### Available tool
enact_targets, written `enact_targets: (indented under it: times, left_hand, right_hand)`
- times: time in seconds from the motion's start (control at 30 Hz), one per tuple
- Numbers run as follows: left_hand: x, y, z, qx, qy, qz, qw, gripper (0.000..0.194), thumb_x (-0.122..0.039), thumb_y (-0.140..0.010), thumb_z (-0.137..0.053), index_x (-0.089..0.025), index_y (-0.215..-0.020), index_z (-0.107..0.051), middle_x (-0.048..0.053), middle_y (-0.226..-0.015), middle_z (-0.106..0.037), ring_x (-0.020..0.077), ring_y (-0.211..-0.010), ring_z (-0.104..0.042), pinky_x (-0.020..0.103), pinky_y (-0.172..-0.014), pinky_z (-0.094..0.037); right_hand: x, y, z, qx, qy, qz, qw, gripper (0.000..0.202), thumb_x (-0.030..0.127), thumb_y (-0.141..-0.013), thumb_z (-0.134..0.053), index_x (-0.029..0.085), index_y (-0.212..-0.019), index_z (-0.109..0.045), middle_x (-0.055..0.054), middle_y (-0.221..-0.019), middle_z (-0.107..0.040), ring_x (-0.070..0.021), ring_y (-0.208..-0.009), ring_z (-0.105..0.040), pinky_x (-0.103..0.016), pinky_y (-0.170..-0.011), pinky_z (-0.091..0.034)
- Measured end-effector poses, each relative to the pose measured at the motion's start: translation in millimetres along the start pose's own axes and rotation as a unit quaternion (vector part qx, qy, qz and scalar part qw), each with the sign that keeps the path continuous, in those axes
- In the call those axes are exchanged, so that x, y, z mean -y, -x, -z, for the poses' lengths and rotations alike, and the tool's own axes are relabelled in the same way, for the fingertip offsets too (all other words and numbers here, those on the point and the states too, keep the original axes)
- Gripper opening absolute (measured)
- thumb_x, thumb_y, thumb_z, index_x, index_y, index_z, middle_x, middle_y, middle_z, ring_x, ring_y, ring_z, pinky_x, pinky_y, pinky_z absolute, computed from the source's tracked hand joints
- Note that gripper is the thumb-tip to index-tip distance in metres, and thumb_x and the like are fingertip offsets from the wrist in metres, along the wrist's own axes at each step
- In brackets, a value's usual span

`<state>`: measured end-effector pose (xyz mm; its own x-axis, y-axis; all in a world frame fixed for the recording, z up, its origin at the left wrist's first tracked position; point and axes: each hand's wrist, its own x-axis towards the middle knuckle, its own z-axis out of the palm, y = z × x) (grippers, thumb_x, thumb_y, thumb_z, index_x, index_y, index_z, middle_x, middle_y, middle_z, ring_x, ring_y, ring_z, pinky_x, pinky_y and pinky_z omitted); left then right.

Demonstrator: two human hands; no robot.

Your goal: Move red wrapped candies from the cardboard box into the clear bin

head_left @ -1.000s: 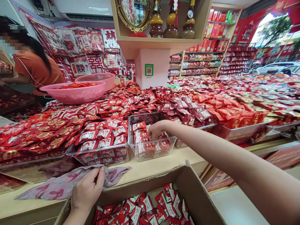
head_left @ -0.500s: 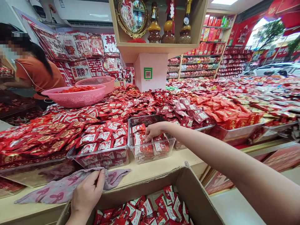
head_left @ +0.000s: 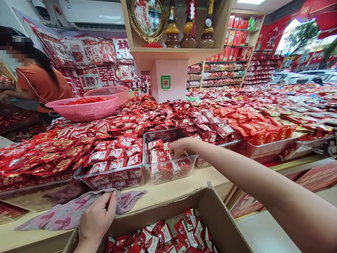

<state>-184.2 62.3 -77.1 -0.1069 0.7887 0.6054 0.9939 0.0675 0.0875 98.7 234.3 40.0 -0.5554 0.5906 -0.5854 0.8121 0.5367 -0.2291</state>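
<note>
- Head view: my right hand (head_left: 178, 147) reaches into the clear plastic bin (head_left: 168, 165) at the middle of the tabletop (head_left: 173, 188), fingers curled down on the red-and-white candy packets (head_left: 158, 154) lying in it. Whether that grip is clamped on a packet I cannot tell, since the fingertips are hidden among the wrappers.
- My left hand (head_left: 98, 218) rests near me on the tabletop edge, its grip pinched together on the pink patterned cloth (head_left: 65, 214).
- Just near of that, the open cardboard box (head_left: 218, 218) holds more packets of the same kind (head_left: 168, 235).
- I judge the step in hand to be stocking the bin from the box; it is only partly filled, while the tray (head_left: 110, 172) just left of it is heaped.
- Next move, as I judge it: let the right-hand fingers spread apart, draw the arm back over the bin's near wall without tipping it, and go down into the box for another handful.
- Far left, another person in an orange top (head_left: 43, 82) stands behind two pink baskets (head_left: 84, 107).
</note>
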Motion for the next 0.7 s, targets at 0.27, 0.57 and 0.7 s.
enact_targets:
  times: [0.27, 0.57, 0.7]
  left_hand:
    - [2, -1, -1.3, 0.013, 0.012, -0.005, 1.0, 0.027, -0.037, -0.078, -0.043, -0.021, -0.063, -0.059, 0.002, -0.059, -0.062, 0.0118, -0.053, -0.054, 0.022, -0.049, -0.03]
    - [-1, -2, 1.5, 0.008, 0.013, -0.007, 1.0, 0.029, -0.036, -0.078, -0.041, -0.02, -0.06, -0.057, 0.001, -0.055, -0.058, 0.0108, -0.05, -0.052, 0.021, -0.048, -0.03]
    - [-3, -2, 1.5, 0.004, 0.016, -0.008, 1.0, 0.029, -0.036, -0.079, -0.04, -0.02, -0.062, -0.058, 0.002, -0.056, -0.059, 0.0119, -0.052, -0.053, 0.021, -0.049, -0.03]
  right_hand:
    - [5, -10, -1, -0.03, 0.049, 0.019, 0.998, 0.02, 0.027, -0.06, -0.057, 0.015, -0.076, -0.055, 0.0, -0.065, -0.053, -0.012, -0.056, -0.049, -0.024, -0.05, -0.039]
    - [3, -6, 1, -0.053, -0.01, 0.009, 0.998, 0.011, 0.021, -0.062, -0.054, 0.014, -0.07, -0.051, 0.001, -0.062, -0.049, -0.0078, -0.051, -0.044, -0.021, -0.05, -0.037]
    - [5, 10, 4, -0.131, 0.01, 0.014, 0.991, 0.01, 0.02, -0.062, -0.054, 0.013, -0.069, -0.054, 0.0, -0.062, -0.052, -0.0088, -0.054, -0.044, -0.021, -0.05, -0.035]
